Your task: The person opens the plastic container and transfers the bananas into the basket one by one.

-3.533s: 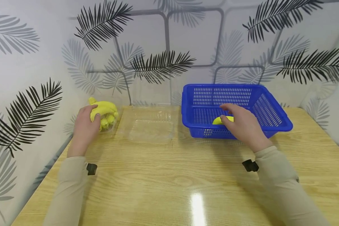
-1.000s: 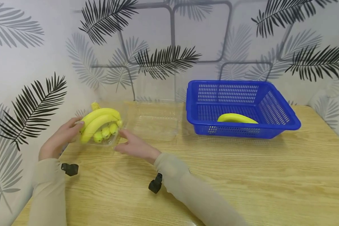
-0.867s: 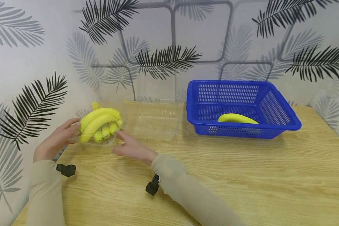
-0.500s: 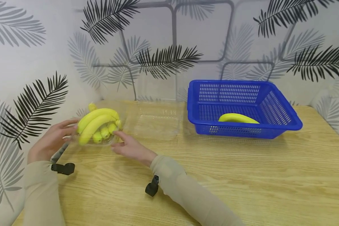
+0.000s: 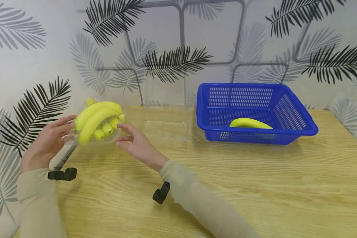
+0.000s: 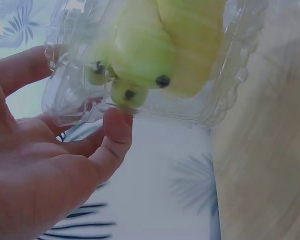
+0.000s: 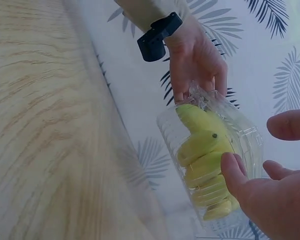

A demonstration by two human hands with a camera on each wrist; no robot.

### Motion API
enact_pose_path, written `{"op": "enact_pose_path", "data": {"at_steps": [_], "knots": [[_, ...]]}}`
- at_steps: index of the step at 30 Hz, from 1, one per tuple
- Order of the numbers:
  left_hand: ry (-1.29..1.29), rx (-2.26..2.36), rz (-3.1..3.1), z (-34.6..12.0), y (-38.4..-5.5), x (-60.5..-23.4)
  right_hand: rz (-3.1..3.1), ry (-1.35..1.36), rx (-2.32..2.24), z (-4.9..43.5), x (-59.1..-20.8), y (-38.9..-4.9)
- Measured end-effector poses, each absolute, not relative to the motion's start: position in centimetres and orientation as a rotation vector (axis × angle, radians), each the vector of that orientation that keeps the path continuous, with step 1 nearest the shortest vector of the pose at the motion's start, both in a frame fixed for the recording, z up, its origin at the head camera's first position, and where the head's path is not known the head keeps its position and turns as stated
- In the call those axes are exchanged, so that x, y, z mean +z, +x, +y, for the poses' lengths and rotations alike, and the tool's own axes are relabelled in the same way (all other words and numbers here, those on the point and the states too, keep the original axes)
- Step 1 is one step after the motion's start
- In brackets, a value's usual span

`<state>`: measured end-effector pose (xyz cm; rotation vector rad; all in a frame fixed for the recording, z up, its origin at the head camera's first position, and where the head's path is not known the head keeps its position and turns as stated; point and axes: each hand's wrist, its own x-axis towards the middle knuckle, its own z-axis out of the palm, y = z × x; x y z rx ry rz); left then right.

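A clear plastic clamshell box (image 6: 225,105) with several yellow bananas (image 5: 95,115) in it is held up and tilted at the left end of the table. My left hand (image 5: 49,138) grips the box's left end; in the left wrist view its thumb presses the lower edge and other fingers reach behind the plastic. On the near right side, my right hand (image 5: 139,145) is spread beside the box. Its fingers are loosely extended, one fingertip (image 7: 232,167) overlapping the bananas in the right wrist view and another finger standing off from the plastic.
A second clear plastic box (image 5: 166,130) stands in the middle at the back, its raised lid against the wall. To its right is a blue perforated basket (image 5: 285,132) with one banana (image 5: 250,123) inside. The patterned wall (image 5: 196,29) borders the wooden table (image 5: 226,185).
My right hand has come from the blue basket over to the banana box. The box has since shifted left and been raised and tilted, with both hands moving along.
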<state>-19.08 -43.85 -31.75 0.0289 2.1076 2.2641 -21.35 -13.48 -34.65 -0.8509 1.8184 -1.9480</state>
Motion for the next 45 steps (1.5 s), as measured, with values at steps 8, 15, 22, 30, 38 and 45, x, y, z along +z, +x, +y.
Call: {"op": "enact_pose_path", "data": {"at_steps": [8,15,22,30,38,45], "knots": [[0.11,2.208,2.154,-39.6,-19.9,-29.6,1.891,-0.713,-2.074,-10.1,-32.9,-22.1],[0.258,2.189,2.14,-34.5,-20.3,-28.9,1.892,-0.617,-2.176,-6.4,-32.0,-23.1],[0.281,2.195,2.139,-30.4,-19.8,-28.0,1.966,-0.678,-2.143,-2.0,-30.7,-22.3],[0.269,2.077,2.266,-25.1,-18.8,-27.4,2.034,-0.712,-2.112,4.1,-29.7,-20.9],[0.287,1.974,2.283,-20.6,-17.2,-27.3,2.158,-0.621,-1.98,9.4,-28.8,-18.4],[0.345,1.871,2.235,-18.3,-16.2,-27.8,2.302,-0.578,-1.861,12.4,-28.7,-16.3]]}}
